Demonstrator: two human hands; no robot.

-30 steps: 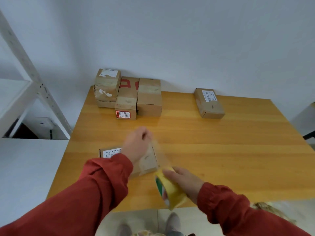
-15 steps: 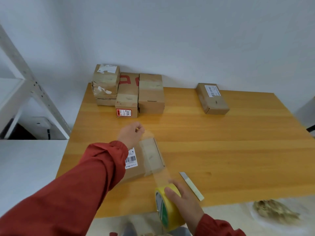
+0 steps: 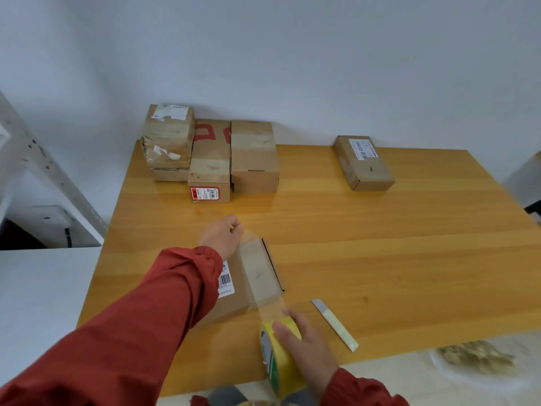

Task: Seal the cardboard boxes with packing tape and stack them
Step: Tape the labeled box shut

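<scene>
Since a second ago we have drawn the tape roll (image 3: 282,364) back toward the table's near edge, so the tape strip (image 3: 257,276) now runs longer over the box, and the barcode label (image 3: 226,284) and a cutter blade (image 3: 333,325) have come into sight. Our left hand (image 3: 224,237) sits at the far end of the near box (image 3: 237,301), fingers curled tightly together and pinching the free end of the strip just past the box's far edge. Our right hand (image 3: 307,344) grips the yellow roll from above, fingers wrapped over its rim and the thumb on its side face, holding it off the near end of the box with the clear strip taut between both hands. The near box lies closed and flat on the table (image 3: 380,244), its right edge dark beside the strip; we cannot see what is in it. At the back left, three closed cardboard lots stand touching: a stacked pair (image 3: 168,142) with torn labels, a red-marked box (image 3: 209,159), and a plain box (image 3: 253,156), each with tape across the top. A lone box (image 3: 363,162) lies well apart at the back right. The blade rests just right of our right hand, near the front edge. Bare wood stretches between the near box and the back row, and widely to the right.
</scene>
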